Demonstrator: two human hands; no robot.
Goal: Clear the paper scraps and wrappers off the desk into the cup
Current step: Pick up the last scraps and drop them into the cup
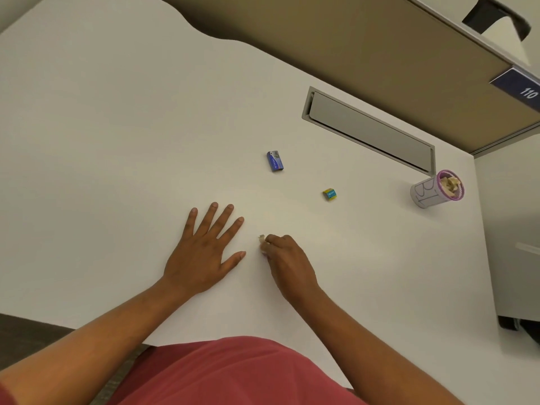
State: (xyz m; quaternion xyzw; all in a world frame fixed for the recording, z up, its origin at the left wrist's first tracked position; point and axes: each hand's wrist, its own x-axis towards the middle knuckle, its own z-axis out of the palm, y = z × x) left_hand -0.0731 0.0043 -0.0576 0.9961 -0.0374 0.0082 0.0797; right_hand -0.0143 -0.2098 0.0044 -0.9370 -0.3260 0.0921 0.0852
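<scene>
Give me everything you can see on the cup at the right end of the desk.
The cup looks like pale grey paper with a pink-purple rim and inner wall, and bold black hand-drawn marks on its side. It appears to stand upright on the white desk, near the right edge and just past the end of the grey recessed flap. Crumpled tan paper scraps already sit inside. Neither hand touches it; nothing else on the desk contacts it.

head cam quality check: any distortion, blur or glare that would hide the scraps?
Head view: wide-angle bending curves the desk edges; light is soft and even, no glare, only faint shadows under the hands. The blue wrapper, yellow-teal wrapper and cup read clearly; the scrap at the right hand is small and slightly soft; the left hand lies flat.
</scene>
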